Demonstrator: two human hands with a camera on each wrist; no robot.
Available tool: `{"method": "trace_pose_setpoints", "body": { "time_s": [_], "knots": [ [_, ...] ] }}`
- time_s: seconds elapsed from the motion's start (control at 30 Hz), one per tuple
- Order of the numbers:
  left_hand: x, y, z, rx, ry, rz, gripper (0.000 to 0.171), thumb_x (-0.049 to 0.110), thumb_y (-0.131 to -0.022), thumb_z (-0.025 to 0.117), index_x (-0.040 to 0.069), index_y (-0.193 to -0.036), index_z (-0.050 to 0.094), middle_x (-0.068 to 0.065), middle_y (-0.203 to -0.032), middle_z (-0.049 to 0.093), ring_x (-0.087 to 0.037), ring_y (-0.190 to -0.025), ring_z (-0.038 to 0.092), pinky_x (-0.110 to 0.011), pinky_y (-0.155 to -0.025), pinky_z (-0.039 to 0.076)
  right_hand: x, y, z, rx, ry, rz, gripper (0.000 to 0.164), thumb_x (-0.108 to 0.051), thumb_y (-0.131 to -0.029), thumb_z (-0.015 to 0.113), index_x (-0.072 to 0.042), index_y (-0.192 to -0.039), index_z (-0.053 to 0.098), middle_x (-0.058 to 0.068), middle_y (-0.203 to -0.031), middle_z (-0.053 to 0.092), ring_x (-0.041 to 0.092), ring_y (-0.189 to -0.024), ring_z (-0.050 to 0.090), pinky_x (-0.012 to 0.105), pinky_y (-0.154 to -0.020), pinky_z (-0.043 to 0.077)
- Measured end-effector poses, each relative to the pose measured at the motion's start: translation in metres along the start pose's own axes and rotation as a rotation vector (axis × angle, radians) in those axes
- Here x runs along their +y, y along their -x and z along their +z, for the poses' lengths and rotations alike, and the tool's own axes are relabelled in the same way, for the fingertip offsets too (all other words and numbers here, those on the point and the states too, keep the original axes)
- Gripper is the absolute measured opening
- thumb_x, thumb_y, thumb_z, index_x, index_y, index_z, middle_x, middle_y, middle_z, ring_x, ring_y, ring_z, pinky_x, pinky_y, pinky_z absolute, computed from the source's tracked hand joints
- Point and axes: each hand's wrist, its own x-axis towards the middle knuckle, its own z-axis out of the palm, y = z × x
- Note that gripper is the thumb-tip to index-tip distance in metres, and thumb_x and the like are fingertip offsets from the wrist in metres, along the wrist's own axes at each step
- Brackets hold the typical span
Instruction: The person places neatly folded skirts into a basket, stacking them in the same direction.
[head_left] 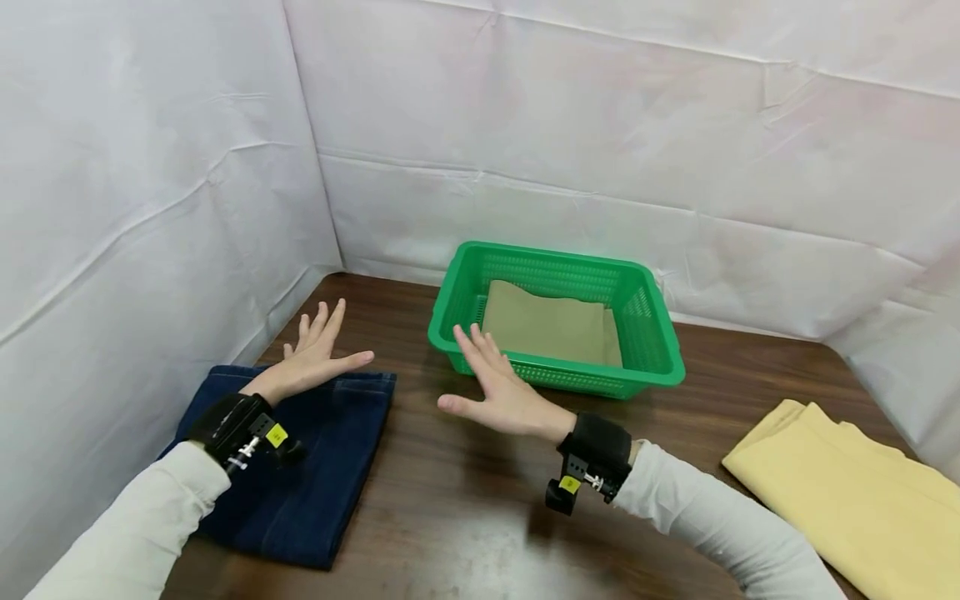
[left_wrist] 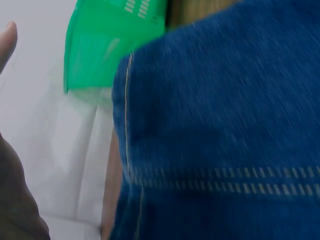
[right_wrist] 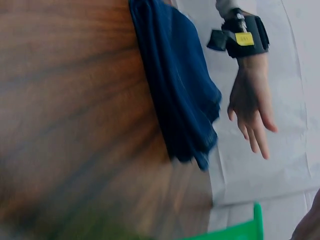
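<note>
My left hand (head_left: pixel 306 367) hovers with spread fingers over a folded piece of dark-blue denim (head_left: pixel 330 467) at the table's left side. Pale double stitching runs across the denim (left_wrist: pixel 225 110) in the left wrist view, and a bit of the hand shows at that view's left edge. My right hand (head_left: pixel 510 398), fingers stretched out and holding nothing, is in the air by the near left part of a green plastic basket (head_left: pixel 667 358). Inside the basket lies a folded khaki cloth (head_left: pixel 551 321). From the right wrist view, the left hand (right_wrist: pixel 251 100) appears apart from the denim (right_wrist: pixel 175 75).
Folded yellow cloth (head_left: pixel 862 492) lies at the right side of the brown wooden table (head_left: pixel 442 508). White sheeting (head_left: pixel 570 125) walls off the back and both sides. Each wrist carries a black strap with a small camera.
</note>
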Motion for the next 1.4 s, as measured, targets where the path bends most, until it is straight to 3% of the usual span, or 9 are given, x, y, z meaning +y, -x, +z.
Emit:
{"method": "trace_pose_setpoints", "body": {
  "time_s": [0.13,0.43,0.73,0.83,1.07,1.23,1.4],
  "knots": [
    [-0.009,0.006,-0.003,0.015,-0.034,-0.026,0.098,0.061,-0.084,0.046,0.025,-0.140,-0.025,-0.014,-0.143,-0.032,-0.042,-0.125,-0.033,-0.076,-0.087,-0.008,-0.004,-0.004,0.015,-0.022,0.023,0.006,0.095,-0.082,-0.072,0.031,-0.034,-0.144,-0.008,-0.005,-0.150,-0.016,0.014,-0.135,-0.019,0.052,-0.109,-0.001],
    [-0.032,0.023,-0.011,0.015,-0.043,-0.092,0.099,0.061,-0.084,0.046,0.024,-0.139,-0.027,-0.015,-0.141,-0.035,-0.045,-0.124,-0.033,-0.079,-0.083,-0.005,-0.005,-0.010,0.047,0.030,0.094,-0.038,0.095,-0.081,-0.073,0.031,-0.032,-0.145,-0.006,0.002,-0.152,-0.012,0.016,-0.137,-0.016,0.050,-0.110,0.004],
    [-0.057,0.042,-0.014,0.036,-0.044,-0.160,0.102,0.062,-0.083,0.047,0.019,-0.139,-0.027,-0.022,-0.141,-0.032,-0.051,-0.122,-0.031,-0.079,-0.082,-0.006,-0.020,-0.015,0.086,-0.123,0.080,-0.022,0.089,-0.059,-0.083,0.052,-0.029,-0.146,-0.003,0.004,-0.151,-0.014,0.025,-0.137,-0.013,0.054,-0.108,0.008],
    [-0.065,0.046,-0.011,0.040,-0.040,-0.175,0.103,0.061,-0.083,0.048,0.016,-0.139,-0.026,-0.025,-0.140,-0.031,-0.052,-0.121,-0.031,-0.079,-0.081,-0.005,-0.021,-0.017,0.094,-0.152,0.041,0.015,0.088,-0.057,-0.083,0.054,-0.032,-0.145,-0.004,0.004,-0.151,-0.014,0.030,-0.137,-0.012,0.060,-0.105,0.011],
    [-0.081,0.053,-0.008,0.058,-0.028,-0.200,0.107,0.061,-0.083,0.048,0.008,-0.138,-0.027,-0.031,-0.137,-0.031,-0.056,-0.120,-0.027,-0.078,-0.084,-0.004,-0.011,-0.026,0.108,-0.120,-0.030,0.124,0.090,-0.069,-0.079,0.047,-0.037,-0.144,-0.007,0.007,-0.151,-0.015,0.041,-0.135,-0.010,0.067,-0.099,0.015],
    [-0.089,0.060,-0.008,0.047,-0.002,-0.208,0.110,0.058,-0.083,0.050,0.004,-0.137,-0.028,-0.034,-0.136,-0.030,-0.055,-0.122,-0.024,-0.076,-0.088,-0.001,-0.008,-0.031,0.118,-0.103,-0.068,0.203,0.092,-0.069,-0.078,0.048,-0.038,-0.142,-0.010,0.007,-0.151,-0.015,0.037,-0.136,-0.008,0.063,-0.103,0.014],
    [-0.093,0.062,-0.009,0.057,0.038,-0.238,0.112,0.057,-0.083,0.051,-0.003,-0.135,-0.027,-0.039,-0.137,-0.020,-0.058,-0.124,-0.010,-0.071,-0.093,0.009,-0.011,-0.034,0.124,-0.098,-0.053,0.256,0.096,-0.070,-0.077,0.048,-0.034,-0.142,-0.014,0.015,-0.150,-0.012,0.033,-0.137,-0.007,0.055,-0.108,0.006]
  ]
}}
